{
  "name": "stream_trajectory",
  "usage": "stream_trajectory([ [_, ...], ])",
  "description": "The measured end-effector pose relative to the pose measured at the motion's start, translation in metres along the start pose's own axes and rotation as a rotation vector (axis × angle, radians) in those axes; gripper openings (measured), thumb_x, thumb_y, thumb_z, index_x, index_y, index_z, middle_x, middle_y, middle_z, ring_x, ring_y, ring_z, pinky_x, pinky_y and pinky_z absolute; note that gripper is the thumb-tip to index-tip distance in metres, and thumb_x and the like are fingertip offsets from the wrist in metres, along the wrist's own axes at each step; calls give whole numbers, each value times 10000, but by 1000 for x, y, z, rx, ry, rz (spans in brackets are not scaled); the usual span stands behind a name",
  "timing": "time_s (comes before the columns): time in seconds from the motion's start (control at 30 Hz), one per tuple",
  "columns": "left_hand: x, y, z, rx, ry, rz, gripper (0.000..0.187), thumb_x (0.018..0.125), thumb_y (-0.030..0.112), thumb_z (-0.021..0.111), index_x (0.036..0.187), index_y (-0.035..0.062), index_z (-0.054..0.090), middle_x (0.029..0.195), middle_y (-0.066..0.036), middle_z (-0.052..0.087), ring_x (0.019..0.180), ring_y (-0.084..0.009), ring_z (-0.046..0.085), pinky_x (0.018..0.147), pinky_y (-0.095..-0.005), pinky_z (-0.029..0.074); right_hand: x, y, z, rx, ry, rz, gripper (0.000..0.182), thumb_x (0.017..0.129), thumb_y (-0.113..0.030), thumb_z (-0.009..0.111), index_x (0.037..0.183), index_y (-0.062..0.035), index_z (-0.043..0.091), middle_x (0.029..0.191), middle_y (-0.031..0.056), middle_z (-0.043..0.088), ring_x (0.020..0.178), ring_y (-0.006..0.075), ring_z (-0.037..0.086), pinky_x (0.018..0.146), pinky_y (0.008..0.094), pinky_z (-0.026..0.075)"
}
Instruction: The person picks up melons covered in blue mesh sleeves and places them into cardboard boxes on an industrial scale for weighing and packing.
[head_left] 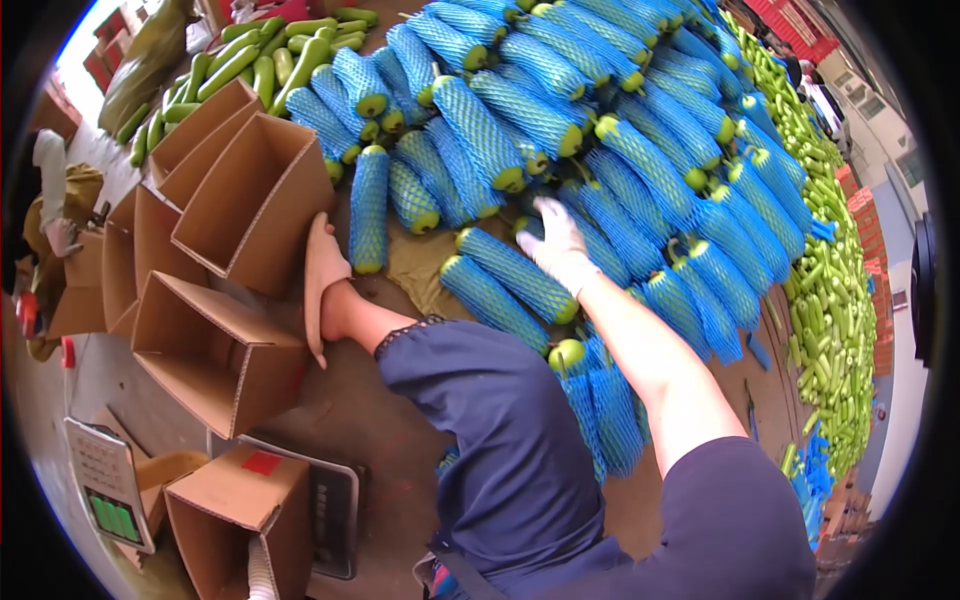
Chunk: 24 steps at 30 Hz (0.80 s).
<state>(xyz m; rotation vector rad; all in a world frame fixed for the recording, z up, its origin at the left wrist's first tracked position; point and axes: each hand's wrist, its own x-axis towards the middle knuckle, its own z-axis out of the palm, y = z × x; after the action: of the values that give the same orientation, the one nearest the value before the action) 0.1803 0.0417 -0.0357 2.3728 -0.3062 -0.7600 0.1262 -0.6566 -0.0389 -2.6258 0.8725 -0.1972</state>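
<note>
My right hand [558,245], in a white glove, reaches over the pile with its fingers spread, holding nothing visible. It is close to green gourds wrapped in blue foam netting [605,250]; whether it touches them is unclear. Two netted gourds [515,275] lie just left of the hand. A bare green gourd end [567,353] sticks out of netting below it. A pale ribbed shape, perhaps my left glove or sleeve [262,572], shows at the opening of a cardboard box [235,490] at lower left; no fingers are visible there.
Open cardboard boxes [250,200] stand at left beside my sandalled foot [325,275]. A scale display [110,485] and platform [335,515] are at lower left. Bare gourds [265,60] lie at the top, with a long heap [825,290] at right. Another person's gloved hand [63,237] is far left.
</note>
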Motion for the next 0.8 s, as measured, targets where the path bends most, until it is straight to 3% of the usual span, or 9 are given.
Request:
stream_trajectory([
  [0.13,5,-12,-10,-19,11,-53,559,870,200,690,1358,-4,508,1341,-225,567,1242,-354,538,1056,-410,416,82,-45,1,-118,184,-44,851,802,-389,758,1469,-37,364,1489,186,416,1375,366,408,1137,442,363],
  [0.27,-9,-27,-7,-45,-18,-127,554,873,202,686,1356,-4,510,1339,-225,569,1239,-353,540,1054,-408,417,120,-53,27,-179,128,32,894,775,-422,779,1468,-45,359,1475,207,418,1354,373,422,1121,453,380],
  [0.33,-11,-33,1,-70,-24,-149,552,874,202,685,1356,-4,510,1337,-224,570,1238,-352,541,1053,-407,418,120,-57,26,-118,212,65,872,766,-427,786,1448,-32,412,1456,227,453,1330,372,451,1119,457,381],
  [0.4,-16,-36,5,-94,-12,-170,549,876,203,683,1355,-4,511,1336,-224,571,1237,-351,542,1053,-407,418,141,-5,44,411,293,86,787,743,-455,797,1341,-7,551,1337,248,564,1240,390,534,1097,440,403],
  [0.47,-22,-39,13,-115,-15,-191,547,878,204,681,1354,-4,512,1335,-224,572,1236,-351,543,1052,-406,419,139,4,45,353,301,96,819,727,-476,805,1349,-11,545,1356,248,550,1270,379,520,1089,435,411],
  [0.53,-19,-37,18,-125,-28,-195,544,879,204,680,1354,-3,513,1334,-224,573,1234,-350,544,1051,-405,419,129,-35,30,-10,251,116,896,724,-558,798,1356,14,522,1384,249,519,1306,401,487,1091,476,410],
  [0.63,-3,-27,12,-110,-59,-180,541,882,205,677,1353,-3,514,1332,-223,575,1233,-349,546,1050,-404,420,124,-87,-9,-81,125,291,963,707,-600,802,1381,7,482,1404,238,500,1321,384,484,1095,473,412],
  [0.7,-7,-26,3,-102,-52,-193,538,883,206,675,1352,-3,514,1331,-223,576,1231,-349,547,1049,-403,421,134,-107,-11,-316,-91,316,1014,683,-615,817,1408,-14,440,1418,226,490,1324,346,499,1069,468,443],
  [0.8,-18,-28,-9,-92,-61,-226,534,886,207,673,1351,-3,515,1329,-223,577,1229,-348,549,1048,-402,422,139,-107,14,-201,-38,361,1053,659,-623,832,1419,-22,419,1420,207,491,1307,327,527,1029,469,481],
])
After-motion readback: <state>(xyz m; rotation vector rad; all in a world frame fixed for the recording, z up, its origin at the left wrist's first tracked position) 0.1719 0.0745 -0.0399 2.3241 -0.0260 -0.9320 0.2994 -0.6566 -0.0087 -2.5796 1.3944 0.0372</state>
